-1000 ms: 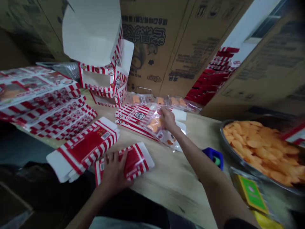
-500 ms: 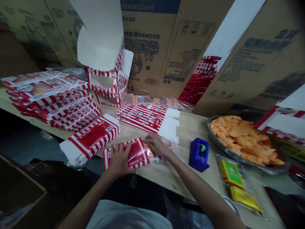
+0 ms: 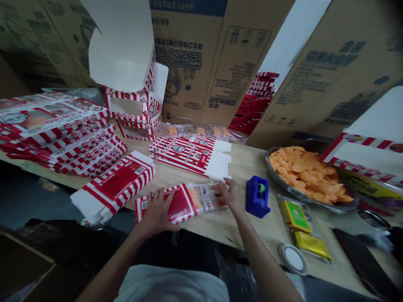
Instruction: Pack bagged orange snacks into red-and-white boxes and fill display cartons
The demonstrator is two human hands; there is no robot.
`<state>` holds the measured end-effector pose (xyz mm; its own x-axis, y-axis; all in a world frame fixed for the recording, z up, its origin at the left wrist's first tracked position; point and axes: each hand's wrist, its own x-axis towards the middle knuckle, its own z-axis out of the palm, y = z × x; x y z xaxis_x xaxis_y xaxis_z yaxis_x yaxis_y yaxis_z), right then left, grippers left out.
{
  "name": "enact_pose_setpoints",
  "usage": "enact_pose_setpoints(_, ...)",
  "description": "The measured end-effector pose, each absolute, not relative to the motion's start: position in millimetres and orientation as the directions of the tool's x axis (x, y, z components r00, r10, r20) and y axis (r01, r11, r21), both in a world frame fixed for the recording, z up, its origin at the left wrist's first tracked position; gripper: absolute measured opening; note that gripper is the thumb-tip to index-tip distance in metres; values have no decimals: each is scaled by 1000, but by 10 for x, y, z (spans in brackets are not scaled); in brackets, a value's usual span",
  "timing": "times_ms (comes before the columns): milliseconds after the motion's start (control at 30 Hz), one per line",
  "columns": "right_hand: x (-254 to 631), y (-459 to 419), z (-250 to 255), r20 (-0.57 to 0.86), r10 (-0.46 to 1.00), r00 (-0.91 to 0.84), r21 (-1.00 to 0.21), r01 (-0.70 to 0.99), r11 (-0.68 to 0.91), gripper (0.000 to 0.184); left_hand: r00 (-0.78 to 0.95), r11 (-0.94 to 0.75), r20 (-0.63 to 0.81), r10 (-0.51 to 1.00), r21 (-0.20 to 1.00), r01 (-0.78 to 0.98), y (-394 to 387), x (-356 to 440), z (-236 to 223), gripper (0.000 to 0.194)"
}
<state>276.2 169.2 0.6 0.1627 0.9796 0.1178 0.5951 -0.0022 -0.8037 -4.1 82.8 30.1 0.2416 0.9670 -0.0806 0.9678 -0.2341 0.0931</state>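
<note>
A red-and-white striped carton [image 3: 184,200] lies at the table's front edge, its red panel up. My left hand [image 3: 156,212] grips it from above, fingers toward the far edge and thumb across the panel. From the carton's right end sticks out a clear plastic pack [image 3: 208,203] with orange pieces and small white packets; its left end is hidden in the carton. My right hand [image 3: 231,195] is over the pack's right end, fingers apart and slightly curled, seeming to touch it. Just right of that hand stands a blue tape dispenser [image 3: 256,199].
Flattened striped cartons [image 3: 115,180] and a tall carton stack [image 3: 53,130] lie left. Behind are a flat striped sheet [image 3: 185,153], an open-lidded box [image 3: 126,110] and cardboard cases [image 3: 189,54]. On the right are a bowl rim [image 3: 270,167] around orange chips, yellow packets [image 3: 311,245] and a white-filled cup [image 3: 294,259].
My right hand has moved right, off the carton's end and along the pack, uncovering its white packets. My left hand stays on the carton. The camera view has shifted slightly.
</note>
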Motion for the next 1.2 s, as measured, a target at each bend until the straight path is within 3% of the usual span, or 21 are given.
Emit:
enact_pose_setpoints(100,2890,1511,-1,18,980,199,-777,619,-111,48,243,-238,-67,968,82,968,839,-44,278,118)
enact_pose_setpoints(267,2326,1316,-25,49,999,17,-881,472,35,45,245,-240,-60,968,85,967,855,-46,258,117)
enact_pose_setpoints(333,2197,1327,-28,117,992,54,-894,441,82,41,243,-238,-56,968,87,967,851,-47,265,115)
enact_pose_setpoints(433,2367,1428,-33,246,946,210,-788,612,69,40,249,-244,-49,967,95,965,836,-53,278,113)
enact_pose_setpoints(567,2785,1592,-54,112,988,109,-653,758,-10,15,244,-237,-56,968,105,966,826,-54,286,112)
enact_pose_setpoints(933,2889,1684,202,133,989,61,-676,736,46,19,218,-215,-40,975,68,974,771,-34,367,109)
enact_pose_setpoints(1200,2916,1718,118,125,986,109,-746,665,21,18,156,-149,-90,984,85,985,665,78,404,107)
